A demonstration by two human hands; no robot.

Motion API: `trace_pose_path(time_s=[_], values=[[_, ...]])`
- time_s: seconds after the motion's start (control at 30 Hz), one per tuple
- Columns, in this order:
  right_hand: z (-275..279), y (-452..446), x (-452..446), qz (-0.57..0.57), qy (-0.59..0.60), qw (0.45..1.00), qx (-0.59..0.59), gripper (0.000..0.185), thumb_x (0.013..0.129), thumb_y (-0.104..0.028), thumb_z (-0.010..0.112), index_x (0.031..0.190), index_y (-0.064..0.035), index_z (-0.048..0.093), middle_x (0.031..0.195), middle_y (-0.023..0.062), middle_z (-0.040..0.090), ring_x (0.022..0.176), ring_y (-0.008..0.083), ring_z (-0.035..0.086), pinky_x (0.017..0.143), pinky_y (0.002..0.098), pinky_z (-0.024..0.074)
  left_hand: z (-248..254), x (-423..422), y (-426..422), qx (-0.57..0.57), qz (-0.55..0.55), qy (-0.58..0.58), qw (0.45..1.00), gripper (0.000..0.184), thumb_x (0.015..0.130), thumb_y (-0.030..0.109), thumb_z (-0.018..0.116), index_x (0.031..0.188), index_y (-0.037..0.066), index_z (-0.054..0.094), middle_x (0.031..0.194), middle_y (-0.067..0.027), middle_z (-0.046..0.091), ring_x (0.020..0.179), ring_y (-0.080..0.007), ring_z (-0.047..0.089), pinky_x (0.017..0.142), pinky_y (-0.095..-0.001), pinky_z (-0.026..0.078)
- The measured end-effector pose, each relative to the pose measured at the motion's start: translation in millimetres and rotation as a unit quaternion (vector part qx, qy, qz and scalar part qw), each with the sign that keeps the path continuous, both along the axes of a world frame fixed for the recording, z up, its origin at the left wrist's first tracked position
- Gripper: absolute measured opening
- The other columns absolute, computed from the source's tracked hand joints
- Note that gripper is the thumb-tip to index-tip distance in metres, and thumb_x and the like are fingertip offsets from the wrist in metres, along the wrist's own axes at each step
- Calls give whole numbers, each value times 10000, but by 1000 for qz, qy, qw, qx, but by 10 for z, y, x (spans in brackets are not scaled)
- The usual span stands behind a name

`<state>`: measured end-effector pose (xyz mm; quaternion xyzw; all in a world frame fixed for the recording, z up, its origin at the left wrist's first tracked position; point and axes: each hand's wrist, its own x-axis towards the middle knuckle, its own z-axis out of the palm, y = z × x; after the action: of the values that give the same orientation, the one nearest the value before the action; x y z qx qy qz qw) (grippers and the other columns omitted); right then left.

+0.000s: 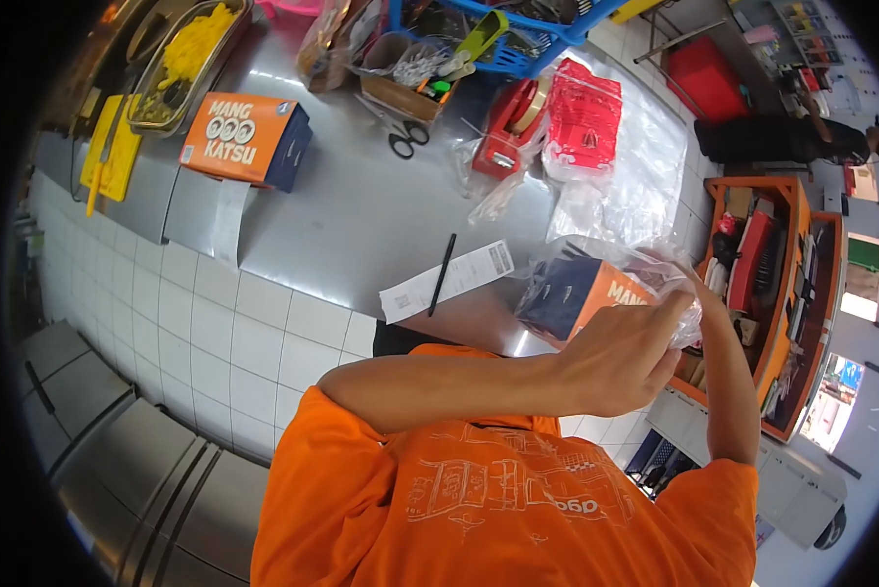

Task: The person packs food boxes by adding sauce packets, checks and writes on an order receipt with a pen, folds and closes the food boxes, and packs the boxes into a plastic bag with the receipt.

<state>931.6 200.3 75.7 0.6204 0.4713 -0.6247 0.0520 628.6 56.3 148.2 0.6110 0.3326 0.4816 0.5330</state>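
Note:
A clear plastic bag point(676, 256) holds an orange and dark blue printed box point(563, 295) at the table's front right edge. My left hand point(617, 360) is closed in front of the box, its fingers gathered on the bag's bunched plastic. Behind that plastic, my right hand point(696, 286) grips the same bunched part from the other side, its fingers partly hidden. Beside the bag lies a white printed receipt point(473, 277) with a black pen point(443, 274) across it.
A second orange box point(232, 137) stands on the steel table point(351, 210) at left. Nearby are black-handled scissors point(407, 140), a red tape dispenser point(503, 147), red packets point(584, 115) and a blue basket point(518, 54). Another person point(791, 140) is at far right, beyond an orange shelf point(801, 235).

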Motion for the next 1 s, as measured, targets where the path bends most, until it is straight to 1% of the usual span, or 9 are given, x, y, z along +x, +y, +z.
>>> trace_pose_path(time_s=[0.23,0.43,0.53,0.63,0.73,0.77,0.87,0.9,1.0], values=[[4,34,-284,77,-44,996,12,460,1053,-273,484,1444,-44,568,1331,169,664,1243,307,609,1127,383,433,-8,-12,12,11,-38,9,999,519,929,130,657,1345,-48,403,872,-188,688,783,-384,688,712,-478,530],[894,-277,-748,368,-199,898,136,435,1035,-288,535,1381,-39,620,1307,204,674,1255,368,607,1162,410,412,133,-373,143,-75,-79,-37,993,424,943,96,632,1308,7,435,820,-187,687,690,-385,673,623,-457,501],[1463,-823,-731,335,-239,880,235,425,1014,-302,583,1323,-20,658,1268,235,684,1252,400,606,1190,434,391,145,-562,149,-120,-79,-17,989,331,976,104,623,1264,29,478,797,-157,697,629,-307,685,576,-393,492],[1809,-1276,-619,444,-331,777,299,465,959,-349,664,1240,21,683,1134,222,717,1279,377,595,1213,472,364,198,-690,113,-218,-112,-45,969,235,1034,83,566,1248,18,494,786,-37,625,684,-62,589,609,-247,477],[2096,-1525,-651,507,-340,724,322,487,915,-399,725,1150,26,696,1124,202,711,1293,356,581,1213,532,356,251,-652,32,-236,-84,-68,966,194,1025,42,557,1207,10,496,769,-32,637,689,-67,599,605,-253,487],[2104,-1608,-600,536,-379,661,363,351,901,-315,727,1076,-12,704,1103,150,688,1245,311,591,1155,518,411,292,-661,16,-224,-70,-33,972,184,1018,35,567,1187,7,498,781,-44,644,690,-69,602,605,-255,489],[1961,-1685,-333,485,-364,671,427,244,836,-188,736,1023,-38,694,1051,109,638,1118,264,622,1045,481,477,457,-654,-15,-162,-34,68,984,157,987,11,603,1125,2,527,817,-81,665,679,-84,611,599,-255,494],[1945,-1691,-264,497,-299,646,497,231,758,-131,751,965,-49,690,966,74,570,984,242,614,863,403,527,485,-625,-38,-128,-28,101,986,149,969,0,619,1102,1,551,829,-94,671,666,-95,614,593,-251,495],[1748,-1597,-235,448,-169,529,701,249,724,-189,794,917,-64,699,968,63,552,822,224,584,722,323,530,645,-489,37,85,27,232,969,121,909,-40,643,1020,6,624,846,-120,685,650,-134,654,583,-242,507]])
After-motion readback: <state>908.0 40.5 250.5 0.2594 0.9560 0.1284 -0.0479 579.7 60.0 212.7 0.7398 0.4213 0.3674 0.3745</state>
